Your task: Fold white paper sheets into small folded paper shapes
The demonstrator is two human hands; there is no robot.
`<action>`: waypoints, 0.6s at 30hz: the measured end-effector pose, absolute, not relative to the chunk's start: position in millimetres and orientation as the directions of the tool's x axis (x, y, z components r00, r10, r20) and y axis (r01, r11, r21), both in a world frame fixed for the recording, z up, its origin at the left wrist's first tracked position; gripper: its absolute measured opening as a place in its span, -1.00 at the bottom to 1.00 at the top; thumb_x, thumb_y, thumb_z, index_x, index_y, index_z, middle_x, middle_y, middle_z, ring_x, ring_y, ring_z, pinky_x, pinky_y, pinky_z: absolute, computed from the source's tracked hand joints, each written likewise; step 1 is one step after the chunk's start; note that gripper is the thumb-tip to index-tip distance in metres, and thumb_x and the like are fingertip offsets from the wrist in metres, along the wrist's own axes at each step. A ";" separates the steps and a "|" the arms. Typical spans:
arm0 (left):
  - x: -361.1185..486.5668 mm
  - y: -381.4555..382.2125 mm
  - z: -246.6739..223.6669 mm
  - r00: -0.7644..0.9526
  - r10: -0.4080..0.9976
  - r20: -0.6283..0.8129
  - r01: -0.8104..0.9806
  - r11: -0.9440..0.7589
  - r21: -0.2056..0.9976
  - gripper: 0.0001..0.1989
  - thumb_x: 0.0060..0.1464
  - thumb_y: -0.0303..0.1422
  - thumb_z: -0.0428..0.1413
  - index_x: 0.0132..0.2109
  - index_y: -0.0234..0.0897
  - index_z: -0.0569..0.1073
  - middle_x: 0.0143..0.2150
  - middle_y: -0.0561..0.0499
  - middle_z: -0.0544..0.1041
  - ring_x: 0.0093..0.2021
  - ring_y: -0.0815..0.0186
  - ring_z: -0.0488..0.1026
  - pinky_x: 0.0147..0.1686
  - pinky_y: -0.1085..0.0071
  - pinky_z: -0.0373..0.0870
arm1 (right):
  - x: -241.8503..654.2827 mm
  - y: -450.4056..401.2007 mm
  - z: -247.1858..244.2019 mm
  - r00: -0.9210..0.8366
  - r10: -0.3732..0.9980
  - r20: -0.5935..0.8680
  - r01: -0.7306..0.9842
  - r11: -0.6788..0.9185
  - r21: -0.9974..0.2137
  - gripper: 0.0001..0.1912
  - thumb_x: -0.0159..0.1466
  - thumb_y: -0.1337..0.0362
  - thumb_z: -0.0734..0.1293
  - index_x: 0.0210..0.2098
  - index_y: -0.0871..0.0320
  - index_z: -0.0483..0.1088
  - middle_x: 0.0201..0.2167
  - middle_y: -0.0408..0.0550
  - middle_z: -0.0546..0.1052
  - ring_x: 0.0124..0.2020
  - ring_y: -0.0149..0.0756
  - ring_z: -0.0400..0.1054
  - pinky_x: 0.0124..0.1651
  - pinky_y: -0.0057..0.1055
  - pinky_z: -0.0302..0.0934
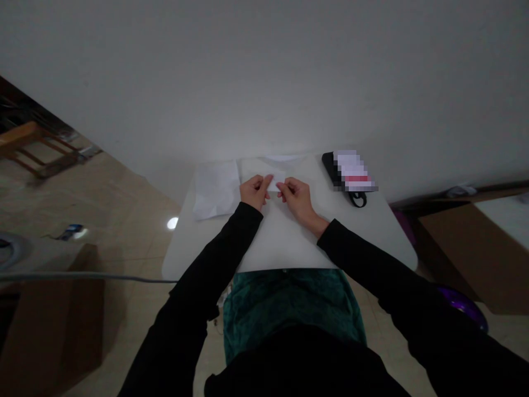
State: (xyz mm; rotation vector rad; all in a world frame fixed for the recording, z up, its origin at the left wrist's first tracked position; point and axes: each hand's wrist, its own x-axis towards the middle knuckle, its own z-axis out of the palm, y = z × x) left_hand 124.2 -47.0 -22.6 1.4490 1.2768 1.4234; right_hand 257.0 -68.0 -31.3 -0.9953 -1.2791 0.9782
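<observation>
A small white piece of paper (276, 181) is held up between my two hands over the white table (285, 242). My left hand (255, 191) pinches its left side between thumb and fingers. At its right side my right hand (296, 197) is closed in a pinch on the same paper. To the left of my left hand a larger creased white sheet (217, 188) lies flat. Another white sheet (285, 158) shows partly at the table's back edge, beyond my hands.
A black case (330, 168) with a strap lies at the table's back right, a blurred-out white and red item (353, 168) on it. A wall rises behind the table. Cardboard boxes (475, 253) stand at right and lower left; a grey cable (103, 275) runs in from the left.
</observation>
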 end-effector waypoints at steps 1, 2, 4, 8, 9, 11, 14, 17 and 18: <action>125.1 -47.0 -22.5 -0.076 0.964 0.256 0.137 -0.244 0.960 -0.47 -0.05 0.15 0.22 -0.50 -0.26 0.40 -0.74 0.18 0.31 -0.81 0.51 0.16 -0.83 0.56 0.01 | 258.7 -66.9 -30.7 0.078 0.955 0.286 -0.016 0.288 -0.957 -0.48 0.14 -0.22 0.37 -0.55 0.10 0.29 -0.65 -0.21 0.39 -0.63 -0.46 0.19 -0.52 -0.44 0.10; 125.8 -47.2 -22.6 -0.055 0.965 0.258 0.120 -0.250 0.961 -0.47 -0.06 0.15 0.22 -0.50 -0.27 0.40 -0.74 0.17 0.32 -0.81 0.52 0.16 -0.82 0.56 0.02 | 260.0 -66.0 -30.1 0.098 0.954 0.282 -0.023 0.286 -0.958 -0.48 0.13 -0.22 0.38 -0.55 0.10 0.30 -0.65 -0.21 0.38 -0.63 -0.46 0.19 -0.53 -0.45 0.09; 126.8 -47.5 -23.4 -0.040 0.962 0.269 0.087 -0.265 0.960 -0.47 -0.06 0.16 0.22 -0.46 -0.27 0.43 -0.74 0.17 0.33 -0.81 0.52 0.16 -0.82 0.56 0.05 | 260.8 -65.0 -29.7 0.088 0.965 0.248 -0.078 0.255 -0.964 -0.48 0.10 -0.22 0.41 -0.55 0.10 0.30 -0.66 -0.21 0.38 -0.65 -0.47 0.19 -0.56 -0.46 0.09; 128.2 -47.2 -26.5 -0.064 0.963 0.262 0.047 -0.260 0.965 -0.45 -0.06 0.20 0.19 -0.34 -0.25 0.45 -0.73 0.20 0.33 -0.81 0.49 0.18 -0.82 0.55 0.08 | 259.5 -65.0 -29.3 -0.026 0.984 0.174 -0.170 0.167 -0.971 -0.46 0.07 -0.25 0.41 -0.55 0.11 0.31 -0.66 -0.20 0.41 -0.68 -0.47 0.21 -0.60 -0.46 0.10; 128.0 -46.8 -27.4 -0.068 0.963 0.260 0.048 -0.258 0.965 -0.45 -0.05 0.20 0.17 -0.31 -0.24 0.45 -0.72 0.20 0.33 -0.81 0.49 0.19 -0.81 0.54 0.11 | 260.1 -64.6 -29.0 -0.035 0.984 0.175 -0.170 0.166 -0.971 -0.45 0.07 -0.25 0.41 -0.55 0.11 0.31 -0.67 -0.20 0.40 -0.68 -0.47 0.21 -0.60 -0.47 0.10; 126.6 -45.5 -29.1 -0.080 0.954 0.290 0.084 -0.284 0.955 -0.48 -0.01 0.18 0.16 -0.24 -0.22 0.46 -0.67 0.20 0.35 -0.75 0.48 0.24 -0.75 0.53 0.17 | 263.8 -62.9 -27.8 -0.060 0.977 0.203 -0.139 0.193 -0.971 -0.45 0.07 -0.25 0.42 -0.58 0.13 0.33 -0.69 -0.21 0.37 -0.69 -0.49 0.17 -0.61 -0.47 0.07; 122.7 -42.8 -30.8 -0.106 0.908 0.405 0.215 -0.377 0.901 -0.61 0.04 0.03 0.21 -0.26 -0.21 0.52 -0.59 0.17 0.38 -0.64 0.48 0.29 -0.64 0.53 0.22 | 272.2 -58.6 -25.7 -0.157 0.958 0.238 -0.056 0.232 -0.971 -0.45 0.07 -0.22 0.42 -0.62 0.16 0.35 -0.71 -0.21 0.34 -0.71 -0.52 0.12 -0.62 -0.48 0.01; 120.0 -40.1 -31.3 -0.109 0.893 0.437 0.263 -0.398 0.879 -0.70 0.04 -0.08 0.24 -0.38 -0.23 0.52 -0.56 0.13 0.41 -0.57 0.46 0.30 -0.59 0.52 0.21 | 275.7 -56.2 -25.3 -0.160 0.963 0.217 -0.045 0.212 -0.976 -0.47 0.06 -0.20 0.43 -0.59 0.17 0.39 -0.70 -0.20 0.37 -0.70 -0.51 0.14 -0.63 -0.48 0.00; 119.8 -39.3 -31.2 -0.115 0.901 0.418 0.238 -0.383 0.892 -0.70 0.04 -0.09 0.24 -0.40 -0.24 0.51 -0.56 0.13 0.42 -0.56 0.45 0.31 -0.59 0.51 0.21 | 274.9 -56.5 -25.7 -0.135 0.970 0.202 -0.066 0.194 -0.979 -0.48 0.05 -0.19 0.44 -0.57 0.16 0.39 -0.70 -0.20 0.38 -0.70 -0.50 0.16 -0.64 -0.48 0.01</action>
